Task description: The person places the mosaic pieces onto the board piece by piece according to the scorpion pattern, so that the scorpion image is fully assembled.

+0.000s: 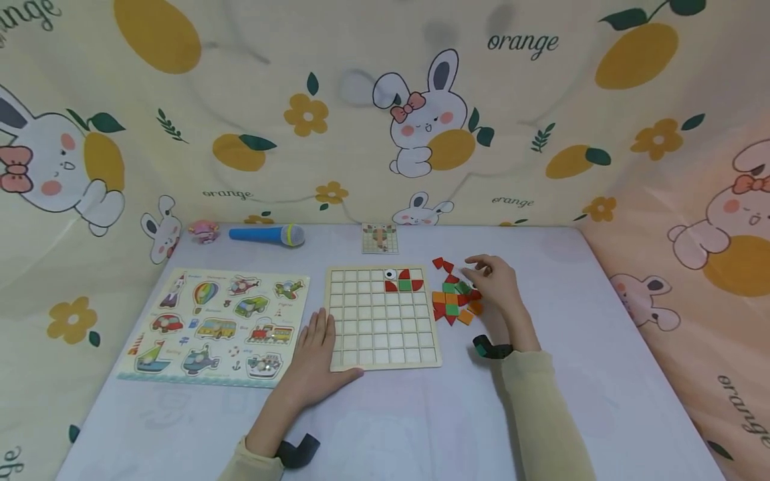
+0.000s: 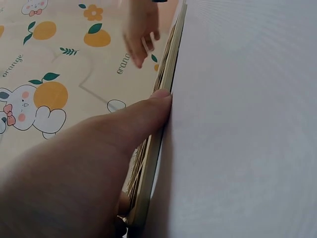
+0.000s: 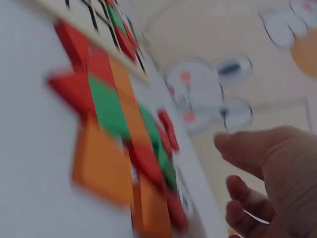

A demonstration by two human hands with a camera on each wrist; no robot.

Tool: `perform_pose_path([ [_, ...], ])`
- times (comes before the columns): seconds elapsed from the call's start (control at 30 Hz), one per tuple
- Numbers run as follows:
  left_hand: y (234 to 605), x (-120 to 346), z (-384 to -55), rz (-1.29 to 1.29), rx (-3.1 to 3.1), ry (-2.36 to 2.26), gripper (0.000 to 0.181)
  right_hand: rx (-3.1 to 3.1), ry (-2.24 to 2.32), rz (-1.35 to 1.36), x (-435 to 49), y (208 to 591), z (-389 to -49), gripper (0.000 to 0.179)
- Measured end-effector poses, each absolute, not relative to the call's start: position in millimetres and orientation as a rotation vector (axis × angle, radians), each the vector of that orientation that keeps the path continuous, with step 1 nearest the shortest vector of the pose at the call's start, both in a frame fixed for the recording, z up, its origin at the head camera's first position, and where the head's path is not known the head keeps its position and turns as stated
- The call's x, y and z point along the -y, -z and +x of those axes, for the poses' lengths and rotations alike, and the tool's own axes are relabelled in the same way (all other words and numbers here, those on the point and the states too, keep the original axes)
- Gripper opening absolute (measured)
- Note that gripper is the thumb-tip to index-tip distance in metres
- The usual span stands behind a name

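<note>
A wooden grid board [image 1: 383, 327] lies in the middle of the table. Near its top right sit a white piece with a black dot [image 1: 390, 274], red curved pieces [image 1: 417, 285] and a green square [image 1: 404, 285]. My left hand [image 1: 313, 364] steadies the board's lower left corner, fingers straight along the side; the left wrist view shows the thumb [image 2: 143, 116] against the board's edge [image 2: 153, 163]. Over the loose red, green and orange pieces [image 1: 451, 298] hovers my right hand [image 1: 496, 284]. In the right wrist view, its thumb and fingers stand apart with nothing visible between them.
Left of the grid board lies a vehicle picture puzzle [image 1: 210, 327]. At the back are a pink toy [image 1: 204, 231], a blue toy microphone [image 1: 265, 235] and a small pattern card [image 1: 379, 238]. Printed cloth [image 1: 355, 153] hangs behind the table.
</note>
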State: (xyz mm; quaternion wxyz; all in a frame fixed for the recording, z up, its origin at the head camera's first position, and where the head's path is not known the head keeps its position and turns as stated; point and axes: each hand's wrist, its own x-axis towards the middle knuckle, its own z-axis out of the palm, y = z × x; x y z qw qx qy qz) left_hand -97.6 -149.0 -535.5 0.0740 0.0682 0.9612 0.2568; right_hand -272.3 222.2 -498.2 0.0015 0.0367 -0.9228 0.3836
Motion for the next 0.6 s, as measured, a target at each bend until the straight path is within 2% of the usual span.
perform_pose_path([
  [0.23, 535, 149, -98, 0.209, -2.891, -0.788, 0.124, 2.995, -1.201, 0.182, -259, 516, -267, 0.039],
  [0.4, 534, 148, -98, 0.207, -2.894, -0.778, 0.124, 2.993, -1.193, 0.240, -267, 523, -264, 0.033],
  [0.6, 534, 148, -97, 0.213, -2.893, -0.776, 0.124, 3.054, -1.130, 0.274, -269, 524, -264, 0.037],
])
